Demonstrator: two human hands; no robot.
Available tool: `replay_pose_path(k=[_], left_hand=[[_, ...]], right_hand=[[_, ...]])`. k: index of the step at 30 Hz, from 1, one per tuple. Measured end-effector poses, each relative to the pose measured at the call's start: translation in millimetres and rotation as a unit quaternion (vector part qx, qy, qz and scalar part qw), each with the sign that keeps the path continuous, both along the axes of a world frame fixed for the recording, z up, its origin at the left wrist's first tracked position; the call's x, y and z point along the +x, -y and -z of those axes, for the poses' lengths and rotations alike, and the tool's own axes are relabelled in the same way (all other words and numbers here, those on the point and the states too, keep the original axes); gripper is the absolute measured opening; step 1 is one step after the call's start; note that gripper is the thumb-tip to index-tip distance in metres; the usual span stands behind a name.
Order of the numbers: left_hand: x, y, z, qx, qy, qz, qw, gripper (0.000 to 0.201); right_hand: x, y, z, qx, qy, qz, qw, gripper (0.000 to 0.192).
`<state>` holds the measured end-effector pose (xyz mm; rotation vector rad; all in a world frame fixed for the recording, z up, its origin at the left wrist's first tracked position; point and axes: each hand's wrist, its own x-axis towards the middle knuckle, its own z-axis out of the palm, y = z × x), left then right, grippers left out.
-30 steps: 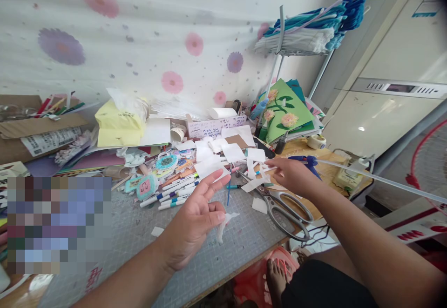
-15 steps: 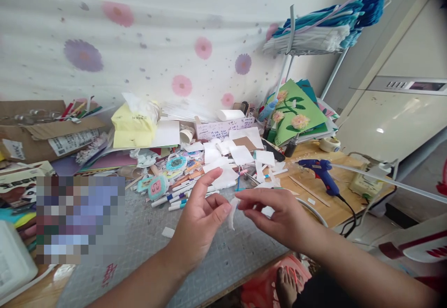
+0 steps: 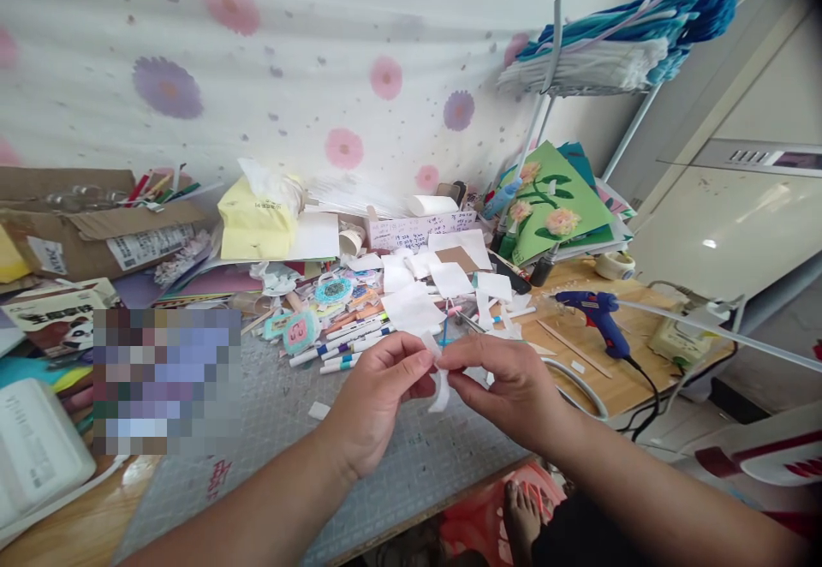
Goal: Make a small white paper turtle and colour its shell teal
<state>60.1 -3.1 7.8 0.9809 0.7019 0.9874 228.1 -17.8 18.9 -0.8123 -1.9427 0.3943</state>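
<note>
Backdrop: a white cloth (image 3: 270, 62) printed with pink and purple flowers, hung flat behind a cluttered bench. Work surface is a grey cutting mat (image 3: 282, 430) with a fine printed grid, laid over a pale wood table (image 3: 610, 387).

Your hands meet over the mat's near edge. Your left hand (image 3: 372, 404) pinches with thumb and forefinger; your right hand (image 3: 514, 387) pinches from the opposite side. Both are closed on the same paper scrap (image 3: 440, 387), a small white strip, thin and limp, its lower end hanging free and slightly curled. The scrap is held in the air above the mat, between the two sets of fingertips, touching neither mat nor clutter.

Just behind your hands: a loose fan of markers (image 3: 350, 349), white barrels with coloured caps, and a scatter of cut white squares (image 3: 414, 306), flat and matte. Left of those, round crocheted pieces (image 3: 301, 331) in teal and pink. Further back, a yellow tissue pack (image 3: 257, 220), soft and creased, and a torn cardboard box (image 3: 96, 229).

To your right on bare wood: a blue glue gun (image 3: 594, 314) with black cord, lying on its side. Behind it, a green card (image 3: 552, 199) bearing raised paper flowers leans against a metal rack (image 3: 545, 79) holding a stack of blue and white folded material. A roll of tape (image 3: 613, 265) sits near the card.
</note>
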Motion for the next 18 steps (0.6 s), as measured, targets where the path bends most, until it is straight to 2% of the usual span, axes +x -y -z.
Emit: replay_pose_path(k=[4, 10, 15, 18], left_hand=[[1.2, -0.4, 0.9, 0.002, -0.002, -0.025, 1.0, 0.01], [2.0, 0.9, 0.5, -0.003, -0.011, -0.035, 0.999, 0.012], [1.2, 1.1, 1.6, 0.058, -0.065, -0.06, 0.994, 0.01], [1.1, 1.7, 1.7, 0.089, -0.092, -0.075, 0.989, 0.008]], right_hand=[[-2.0, 1.3, 0.8, 0.007, 0.008, -0.015, 1.0, 0.028], [-2.4, 2.9, -3.5, -0.02, 0.005, -0.045, 0.999, 0.012], [-2.7, 1.6, -4.7, -0.126, -0.017, -0.026, 0.992, 0.009], [-5.4, 0.5, -0.1, -0.232, -0.075, -0.013, 0.97, 0.015]])
